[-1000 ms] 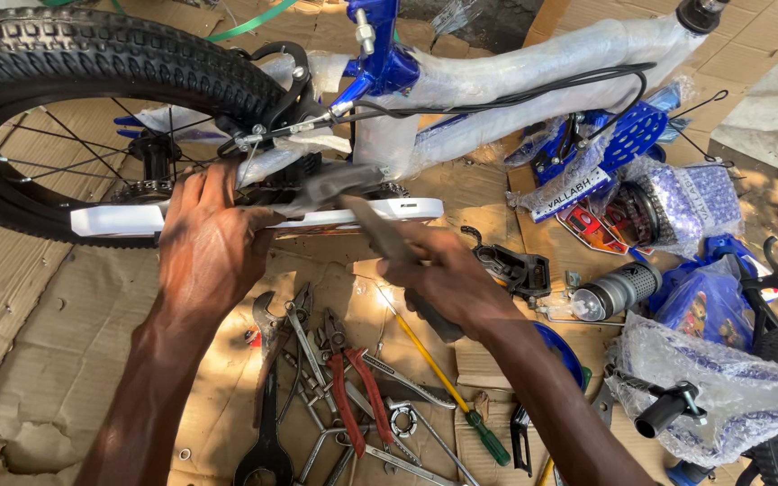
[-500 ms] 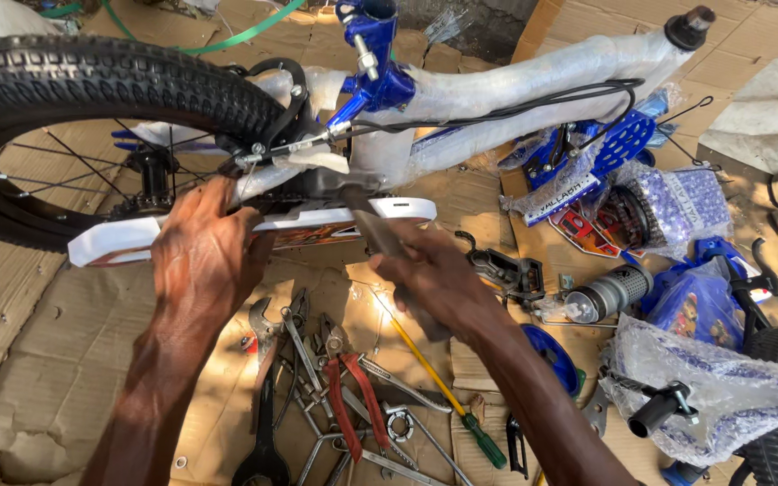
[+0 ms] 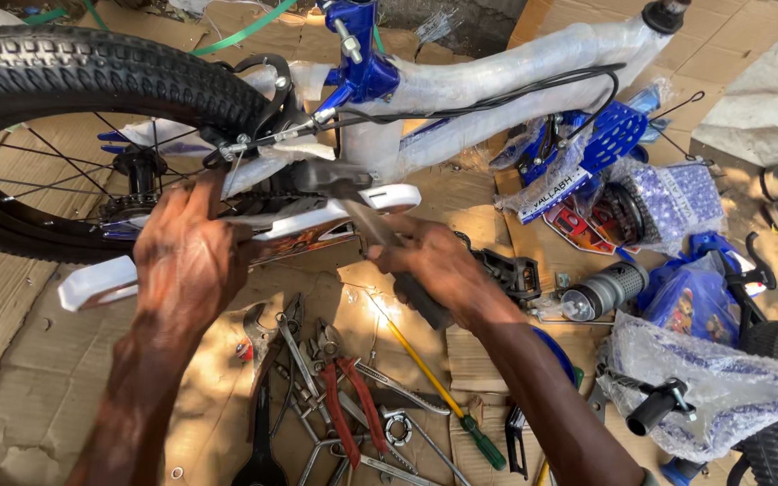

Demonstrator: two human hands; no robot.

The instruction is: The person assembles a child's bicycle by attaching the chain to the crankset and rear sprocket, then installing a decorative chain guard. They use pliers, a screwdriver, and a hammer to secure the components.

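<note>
Flattened cardboard floor under the bike: my left hand clasps the white chain guard; my right hand grips a wrench, tightening there.

White chain guard on bicycle, tilted, grey wrench angled against it

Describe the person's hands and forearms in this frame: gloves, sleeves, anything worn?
Both hands are bare: no gloves on the left hand or the right hand. No rings, watch or wristband show. Both forearms are uncovered as far as the bottom edge of the picture, so no sleeves are visible. No markings, tape or bandages can be seen on either.
</note>
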